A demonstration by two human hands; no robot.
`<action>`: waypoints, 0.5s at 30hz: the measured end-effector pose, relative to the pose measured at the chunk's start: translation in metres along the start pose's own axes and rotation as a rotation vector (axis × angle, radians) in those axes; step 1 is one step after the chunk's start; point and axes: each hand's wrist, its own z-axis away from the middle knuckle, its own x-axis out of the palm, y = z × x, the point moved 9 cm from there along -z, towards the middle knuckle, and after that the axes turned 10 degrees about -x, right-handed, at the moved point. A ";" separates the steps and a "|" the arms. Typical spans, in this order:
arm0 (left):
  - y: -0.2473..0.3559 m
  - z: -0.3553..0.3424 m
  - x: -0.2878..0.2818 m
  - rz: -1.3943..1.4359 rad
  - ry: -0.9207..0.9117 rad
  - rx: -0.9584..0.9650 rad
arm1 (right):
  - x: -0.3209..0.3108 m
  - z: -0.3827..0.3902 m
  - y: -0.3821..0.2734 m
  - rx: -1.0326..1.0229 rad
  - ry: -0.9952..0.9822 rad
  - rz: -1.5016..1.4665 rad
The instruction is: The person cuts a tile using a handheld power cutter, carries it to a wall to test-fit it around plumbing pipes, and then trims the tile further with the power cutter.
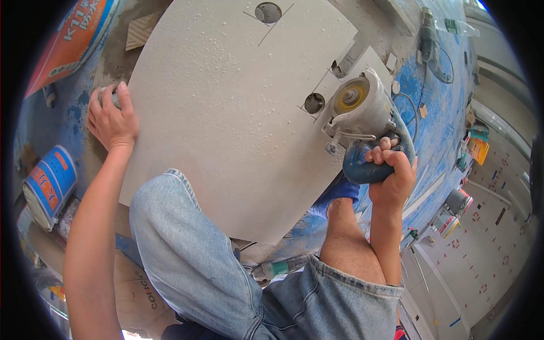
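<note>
A large pale tile (226, 124), speckled with droplets, lies before me with pencil marks and dark holes (313, 103), one round hole by the cutter. My right hand (390, 165) is closed on the dark blue handle of an angle cutter (354, 105) with a yellow-centred disc, held over the tile's right side. I cannot tell whether the disc touches the tile. My left hand (113, 113) is at the tile's left edge, fingers curled over something grey that I cannot make out. My denim-covered left knee (164, 209) is over the tile's lower left.
An orange bucket (68, 45) and a blue can (50, 181) stand at left. A power tool (429, 42) with cord lies top right on blue-stained floor (411, 79). Another grinder (280, 271) lies below the tile. Small offcuts, containers and a speckled pale surface (476, 255) are at right.
</note>
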 end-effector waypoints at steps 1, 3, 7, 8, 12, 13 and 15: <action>0.000 0.000 0.000 0.001 -0.002 0.000 | 0.000 0.000 0.000 -0.002 0.005 0.008; -0.002 -0.001 0.002 0.007 -0.012 -0.007 | 0.000 0.000 -0.001 -0.005 0.009 0.018; -0.003 -0.001 0.004 -0.002 -0.018 -0.009 | 0.000 0.000 0.000 -0.006 0.021 0.026; -0.003 -0.001 0.003 -0.002 -0.018 -0.010 | 0.000 -0.001 0.000 -0.005 0.020 0.023; -0.001 0.000 0.001 0.002 -0.012 -0.010 | -0.001 -0.002 0.000 -0.009 0.029 0.030; 0.000 0.000 0.000 -0.005 -0.001 -0.008 | -0.001 -0.003 0.000 -0.012 0.032 0.035; 0.000 0.000 0.003 0.004 -0.012 -0.009 | -0.002 -0.003 -0.001 -0.016 0.035 0.040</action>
